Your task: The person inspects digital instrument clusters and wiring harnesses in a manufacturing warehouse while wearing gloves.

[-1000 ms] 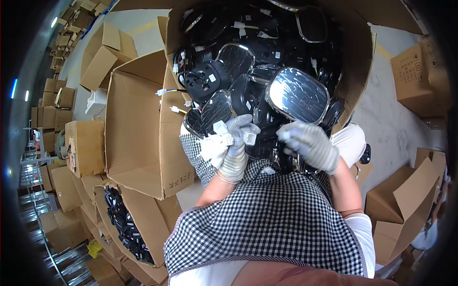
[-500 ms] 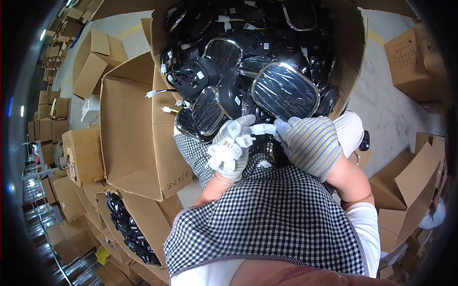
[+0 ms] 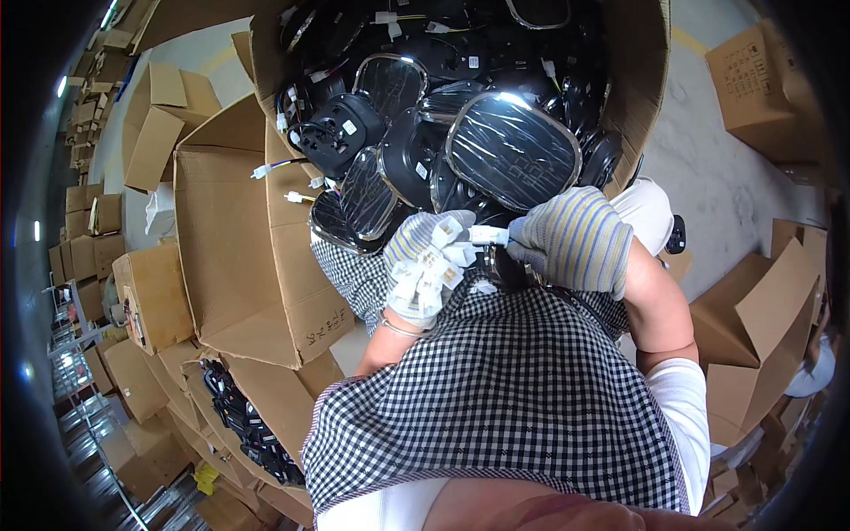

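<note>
Several white plastic wire connectors [image 3: 430, 276] lie bunched in my gloved left hand [image 3: 410, 241], whose fingers curl around them. My gloved right hand [image 3: 575, 241] pinches another white connector [image 3: 489, 234] at its right end. The connector's left end is close to my left fingertips; whether they touch it I cannot tell. Just beyond my hands rests a large rounded black unit [image 3: 513, 152] with a shiny rim and wrinkled clear film. A dark piece [image 3: 506, 267] sits below the connector, partly hidden by my right hand.
A deep cardboard box [image 3: 645, 115] in front holds many similar black units with wire leads and white plugs. An open carton [image 3: 226, 239] stands at left. Below it, another box holds black parts [image 3: 248, 420]. More cartons [image 3: 753, 327] stand at right.
The view has shifted slightly, so the box contents appear further up and left. My hands stay close together, and the connectors in my left hand show more clearly.
</note>
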A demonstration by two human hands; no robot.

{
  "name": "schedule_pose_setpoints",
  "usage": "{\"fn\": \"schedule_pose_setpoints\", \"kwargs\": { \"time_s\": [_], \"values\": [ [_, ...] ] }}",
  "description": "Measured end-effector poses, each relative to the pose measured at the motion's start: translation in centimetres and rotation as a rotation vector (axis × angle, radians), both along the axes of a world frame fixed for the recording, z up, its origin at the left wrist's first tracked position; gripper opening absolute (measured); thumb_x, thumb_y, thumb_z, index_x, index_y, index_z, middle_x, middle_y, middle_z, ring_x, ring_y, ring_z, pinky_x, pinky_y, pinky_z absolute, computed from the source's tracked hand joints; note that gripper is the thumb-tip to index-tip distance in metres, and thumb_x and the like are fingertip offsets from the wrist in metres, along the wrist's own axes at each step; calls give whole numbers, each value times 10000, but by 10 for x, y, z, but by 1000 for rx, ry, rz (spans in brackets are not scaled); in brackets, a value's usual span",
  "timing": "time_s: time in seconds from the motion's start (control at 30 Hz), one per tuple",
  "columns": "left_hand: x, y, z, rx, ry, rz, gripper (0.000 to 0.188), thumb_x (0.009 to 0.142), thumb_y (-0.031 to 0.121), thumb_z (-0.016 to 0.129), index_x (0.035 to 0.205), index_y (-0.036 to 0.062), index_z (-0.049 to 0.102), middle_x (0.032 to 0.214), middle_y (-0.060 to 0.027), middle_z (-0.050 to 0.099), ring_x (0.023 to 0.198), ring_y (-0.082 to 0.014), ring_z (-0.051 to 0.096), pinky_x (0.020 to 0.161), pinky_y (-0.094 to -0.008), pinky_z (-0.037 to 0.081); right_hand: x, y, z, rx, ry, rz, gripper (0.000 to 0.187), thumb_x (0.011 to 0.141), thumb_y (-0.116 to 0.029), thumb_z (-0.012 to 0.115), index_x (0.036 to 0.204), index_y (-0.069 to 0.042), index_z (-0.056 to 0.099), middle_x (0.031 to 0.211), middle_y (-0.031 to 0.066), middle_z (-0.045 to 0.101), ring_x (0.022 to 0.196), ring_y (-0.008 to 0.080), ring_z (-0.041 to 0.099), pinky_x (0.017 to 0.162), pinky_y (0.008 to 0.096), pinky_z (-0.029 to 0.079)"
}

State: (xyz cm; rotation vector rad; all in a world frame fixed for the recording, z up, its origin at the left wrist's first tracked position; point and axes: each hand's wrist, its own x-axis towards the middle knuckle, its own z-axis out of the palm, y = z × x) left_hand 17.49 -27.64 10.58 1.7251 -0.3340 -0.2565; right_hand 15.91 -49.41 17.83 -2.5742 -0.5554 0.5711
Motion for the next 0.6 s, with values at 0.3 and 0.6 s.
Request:
{"fn": "schedule_pose_setpoints", "kwargs": {
  "time_s": [0.3,0.6],
  "values": [
    [14,5,-6,258,-207,-154,306,886,317,551,1049,80,657,1005,-61,681,861,-225,654,744,-310,507,9,-10,-1,155,143,69,158,849,-228,536,852,-123,655,737,69,642,666,269,632,592,355,494],
    [11,4,18,194,-23,-151,365,899,305,586,1081,-6,646,938,-85,682,787,-130,641,673,-212,488,1,-11,-43,916,436,-146,255,896,-242,582,891,-7,681,670,40,609,503,79,539,440,227,394]
  ]
}}
